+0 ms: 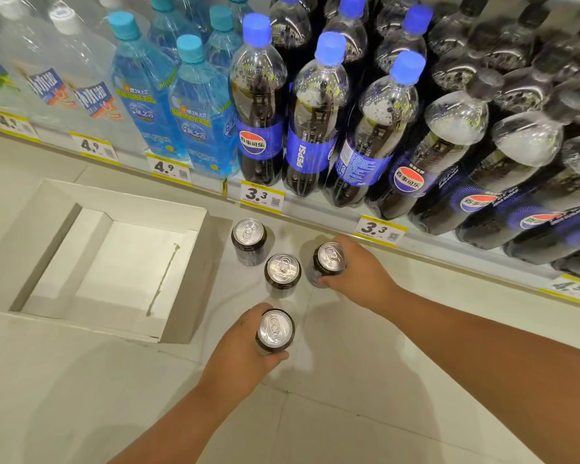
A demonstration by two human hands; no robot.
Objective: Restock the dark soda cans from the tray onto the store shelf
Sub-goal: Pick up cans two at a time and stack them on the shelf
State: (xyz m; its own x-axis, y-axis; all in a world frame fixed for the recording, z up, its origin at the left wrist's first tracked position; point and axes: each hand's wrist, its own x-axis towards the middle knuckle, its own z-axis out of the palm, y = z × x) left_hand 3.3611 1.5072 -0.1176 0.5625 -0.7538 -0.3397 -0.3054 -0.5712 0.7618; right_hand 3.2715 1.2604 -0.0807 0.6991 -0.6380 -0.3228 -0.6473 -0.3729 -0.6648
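Several dark soda cans with silver tops are in view on the pale floor tiles below the shelf. My left hand (240,356) grips one can (275,329) near the middle of the floor. My right hand (362,276) is wrapped around another can (330,257) close to the shelf edge. Two more cans stand upright and free: one (248,234) nearest the tray and one (282,269) between my hands. The white cardboard tray (195,296) lies on the floor to the left with nothing in it.
The shelf edge (315,212) carries yellow price tags (262,195). Above it stand cola bottles with blue caps (262,105), black-capped cola bottles (456,145) to the right, and blue water bottles (195,105) to the left.
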